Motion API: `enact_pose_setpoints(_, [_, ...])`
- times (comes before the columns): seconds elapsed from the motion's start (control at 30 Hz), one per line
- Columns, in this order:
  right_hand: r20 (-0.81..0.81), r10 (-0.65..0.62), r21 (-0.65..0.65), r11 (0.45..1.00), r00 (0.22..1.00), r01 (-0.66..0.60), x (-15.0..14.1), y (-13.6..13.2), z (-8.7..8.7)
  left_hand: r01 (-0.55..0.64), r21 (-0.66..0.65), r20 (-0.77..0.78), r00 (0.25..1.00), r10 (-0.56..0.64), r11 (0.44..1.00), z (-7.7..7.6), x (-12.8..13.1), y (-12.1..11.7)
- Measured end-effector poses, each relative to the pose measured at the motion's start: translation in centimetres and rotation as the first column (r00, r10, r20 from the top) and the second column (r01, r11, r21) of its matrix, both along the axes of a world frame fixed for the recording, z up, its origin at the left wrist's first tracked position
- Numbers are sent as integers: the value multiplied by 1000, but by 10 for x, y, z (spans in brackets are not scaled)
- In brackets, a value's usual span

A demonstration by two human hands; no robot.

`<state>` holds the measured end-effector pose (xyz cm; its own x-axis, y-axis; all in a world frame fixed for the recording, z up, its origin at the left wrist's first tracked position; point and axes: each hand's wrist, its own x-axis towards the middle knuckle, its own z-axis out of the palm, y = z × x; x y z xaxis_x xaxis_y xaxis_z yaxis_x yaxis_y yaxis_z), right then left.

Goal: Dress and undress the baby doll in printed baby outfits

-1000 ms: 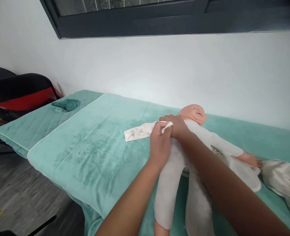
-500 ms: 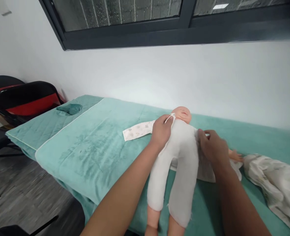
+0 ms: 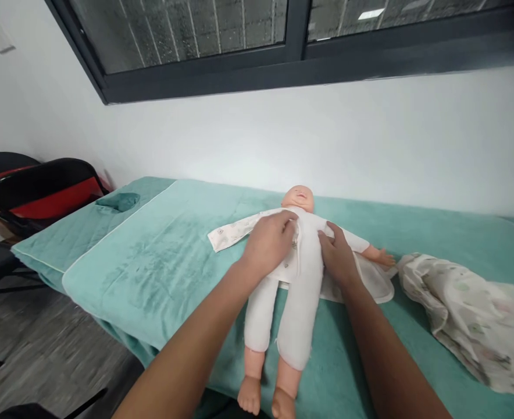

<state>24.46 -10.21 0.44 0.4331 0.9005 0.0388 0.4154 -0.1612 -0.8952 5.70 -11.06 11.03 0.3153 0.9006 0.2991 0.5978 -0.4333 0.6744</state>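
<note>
A baby doll [image 3: 300,285] with a white cloth body lies on its back, its head toward the wall and its bare feet toward me. A white printed baby shirt [image 3: 228,234] is partly on it: one sleeve stretches out flat to the left, and one front panel covers part of the chest. My left hand [image 3: 271,241] is closed on that panel's edge at the chest. At the doll's right side, my right hand [image 3: 339,256] pinches white cloth by the torso. The shirt's other panel [image 3: 372,279] lies spread beneath my right wrist. The doll's hand [image 3: 381,256] shows beyond it.
A green padded bed [image 3: 152,262] stands against the white wall, under a dark-framed window [image 3: 204,75]. Crumpled printed white cloth [image 3: 470,320] lies at the right. Black and red chairs [image 3: 52,189] stand on the left, beside the bed's face hole [image 3: 118,202].
My left hand has drawn the shirt's panel across the doll's chest. My right hand has come in against the torso. The view has shifted, showing more of the doll's feet.
</note>
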Motion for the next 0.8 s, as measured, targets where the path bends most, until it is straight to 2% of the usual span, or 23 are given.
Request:
enact_pose_setpoints(0.03, [-15, -22, 27, 999, 1000, 22, -1, 0, -1, -35, 86, -11, 999, 36, 996, -5, -3, 7])
enact_pose_setpoints(0.1, [-71, -61, 90, 994, 996, 68, -4, 2, -4, -31, 137, -58, 998, 39, 990, -17, -4, 23])
enact_pose_setpoints(0.23, [-225, -23, 171, 983, 974, 63, -6, 8, -9, 145, 117, -276, 955, -108, 983, -31, 12, 45])
enact_pose_setpoints(0.3, [-289, 5, 205, 977, 957, 56, -6, 9, -10, 189, 141, -383, 916, -122, 972, -30, 25, 51])
enact_pose_setpoints(0.37, [-397, 59, 262, 964, 916, 52, -6, 9, -10, 205, 132, -423, 897, -133, 970, -25, 38, 58])
enact_pose_setpoints(0.47, [-561, 232, 385, 923, 795, 2, -7, 8, -8, 233, 116, -339, 923, -183, 965, -16, 56, 71])
enact_pose_setpoints(0.53, [-585, 344, 441, 895, 734, -68, -9, 8, -4, 285, 101, -305, 921, -243, 953, -12, 70, 80])
enact_pose_setpoints(0.63, [-558, 460, 477, 859, 691, -187, -12, 5, 3, 404, 33, -445, 825, -349, 914, -9, 93, 89])
enact_pose_setpoints(0.73, [-491, 532, 487, 824, 690, -288, -9, 3, 6, 461, 33, -638, 693, -337, 887, -7, 112, 93])
enact_pose_setpoints(0.8, [-400, 567, 444, 807, 720, -389, 1, 3, 6, 494, 38, -696, 637, -332, 869, -6, 117, 95])
